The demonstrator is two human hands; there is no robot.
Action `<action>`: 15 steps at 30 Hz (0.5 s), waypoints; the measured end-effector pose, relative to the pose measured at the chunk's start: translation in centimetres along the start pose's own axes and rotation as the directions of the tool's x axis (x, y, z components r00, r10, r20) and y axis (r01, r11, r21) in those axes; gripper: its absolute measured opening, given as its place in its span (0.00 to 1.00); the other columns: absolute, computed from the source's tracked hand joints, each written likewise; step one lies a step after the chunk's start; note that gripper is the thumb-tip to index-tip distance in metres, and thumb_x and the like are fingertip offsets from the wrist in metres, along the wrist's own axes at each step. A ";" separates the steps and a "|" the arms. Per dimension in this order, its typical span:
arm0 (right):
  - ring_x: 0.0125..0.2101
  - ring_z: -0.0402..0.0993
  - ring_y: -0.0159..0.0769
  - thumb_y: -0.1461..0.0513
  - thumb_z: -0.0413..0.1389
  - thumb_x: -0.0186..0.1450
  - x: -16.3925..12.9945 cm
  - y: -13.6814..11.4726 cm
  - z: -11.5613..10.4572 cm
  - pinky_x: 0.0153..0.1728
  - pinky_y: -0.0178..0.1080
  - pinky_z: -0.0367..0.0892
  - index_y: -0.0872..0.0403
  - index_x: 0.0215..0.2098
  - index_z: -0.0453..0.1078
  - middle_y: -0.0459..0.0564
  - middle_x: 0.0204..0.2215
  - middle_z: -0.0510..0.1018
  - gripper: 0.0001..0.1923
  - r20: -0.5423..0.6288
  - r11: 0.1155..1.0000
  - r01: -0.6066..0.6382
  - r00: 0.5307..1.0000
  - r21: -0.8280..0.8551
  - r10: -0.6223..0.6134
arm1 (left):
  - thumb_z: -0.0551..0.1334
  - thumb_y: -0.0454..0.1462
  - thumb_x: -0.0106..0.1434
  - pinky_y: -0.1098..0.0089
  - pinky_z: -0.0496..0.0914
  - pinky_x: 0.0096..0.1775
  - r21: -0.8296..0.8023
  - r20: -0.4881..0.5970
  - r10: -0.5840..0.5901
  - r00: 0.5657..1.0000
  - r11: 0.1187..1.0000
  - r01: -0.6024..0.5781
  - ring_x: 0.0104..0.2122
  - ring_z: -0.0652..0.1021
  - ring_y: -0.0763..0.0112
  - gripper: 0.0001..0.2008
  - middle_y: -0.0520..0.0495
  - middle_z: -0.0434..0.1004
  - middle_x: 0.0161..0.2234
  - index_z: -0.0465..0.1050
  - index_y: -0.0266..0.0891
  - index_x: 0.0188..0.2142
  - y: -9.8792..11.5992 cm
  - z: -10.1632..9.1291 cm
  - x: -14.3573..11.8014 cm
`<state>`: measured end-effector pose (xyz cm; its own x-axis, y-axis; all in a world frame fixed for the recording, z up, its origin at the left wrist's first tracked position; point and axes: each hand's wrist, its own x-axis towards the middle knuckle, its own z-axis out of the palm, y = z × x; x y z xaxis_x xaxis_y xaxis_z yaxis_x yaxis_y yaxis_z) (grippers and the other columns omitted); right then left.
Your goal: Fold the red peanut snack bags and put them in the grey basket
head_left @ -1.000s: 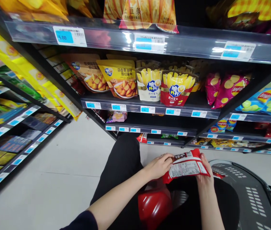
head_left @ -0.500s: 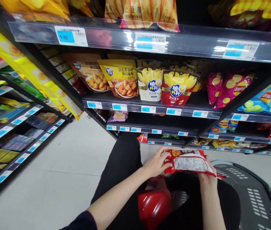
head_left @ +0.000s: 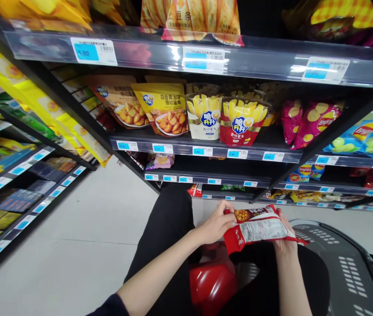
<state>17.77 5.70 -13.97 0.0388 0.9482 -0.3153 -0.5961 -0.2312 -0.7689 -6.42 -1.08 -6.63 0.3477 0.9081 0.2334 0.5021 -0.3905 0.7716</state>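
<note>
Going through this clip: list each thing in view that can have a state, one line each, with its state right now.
Red snack packet: sealed as far as shows, back label up, tilted, held over the lap.
Left hand: gripping the packet's left edge.
Right hand: under the packet's right end, gripping it.
Shopping basket: on the floor at the right, contents hidden.
Fries packs: upright on the shelf.
Pink Lay's bags: leaning on the shelf.

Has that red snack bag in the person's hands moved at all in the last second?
Barely. The red snack bag stays above the grey basket, only tilting slightly so its left end dips.
</note>
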 end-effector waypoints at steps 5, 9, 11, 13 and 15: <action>0.30 0.76 0.38 0.62 0.63 0.50 -0.4 -0.3 0.7 0.37 0.46 0.71 0.52 0.32 0.70 0.46 0.30 0.78 0.11 -0.035 0.998 -0.031 0.999 0.058 0.033 | 0.52 0.33 0.63 0.61 0.65 0.47 0.144 0.051 -0.031 0.998 0.989 0.023 0.44 0.63 0.64 0.08 0.44 0.58 0.40 0.67 0.37 0.30 0.3 0.0 -0.3; 0.30 0.76 0.37 0.63 0.60 0.52 -0.6 0.5 1.1 0.37 0.46 0.72 0.51 0.31 0.70 0.44 0.29 0.78 0.08 -0.089 0.992 -0.073 0.993 0.102 0.082 | 0.51 0.34 0.63 0.61 0.69 0.41 0.375 0.026 0.106 0.994 0.921 -0.108 0.45 0.63 0.58 0.07 0.39 0.59 0.44 0.67 0.35 0.36 0.0 0.2 -0.4; 0.32 0.76 0.38 0.61 0.60 0.54 -0.6 0.6 1.1 0.39 0.46 0.71 0.51 0.32 0.69 0.44 0.31 0.78 0.07 -0.030 0.994 -0.086 0.996 0.063 0.088 | 0.51 0.33 0.64 0.59 0.68 0.42 0.408 0.005 0.170 0.986 0.899 -0.157 0.49 0.62 0.56 0.07 0.40 0.61 0.45 0.67 0.36 0.34 0.0 0.1 -0.2; 0.33 0.76 0.38 0.60 0.60 0.54 -0.7 0.5 1.0 0.39 0.46 0.71 0.50 0.33 0.69 0.45 0.32 0.78 0.09 0.036 0.997 -0.081 0.996 0.009 0.081 | 0.50 0.31 0.63 0.56 0.65 0.48 0.384 -0.003 0.226 0.974 0.900 -0.208 0.52 0.60 0.57 0.09 0.42 0.63 0.43 0.67 0.37 0.32 0.3 -0.1 -0.1; 0.30 0.76 0.37 0.60 0.62 0.52 -0.8 0.1 1.0 0.37 0.44 0.72 0.50 0.34 0.68 0.45 0.31 0.78 0.11 0.063 0.997 -0.067 0.996 -0.026 0.069 | 0.49 0.29 0.63 0.54 0.61 0.53 0.316 0.013 0.255 0.967 0.916 -0.246 0.52 0.61 0.61 0.10 0.43 0.63 0.40 0.66 0.37 0.31 0.8 -0.4 0.0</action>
<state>16.92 5.17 -13.25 -0.0531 0.9418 -0.3318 -0.5763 -0.3003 -0.7601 -6.32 -1.35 -5.83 0.4745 0.7767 0.4143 0.6249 -0.6286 0.4630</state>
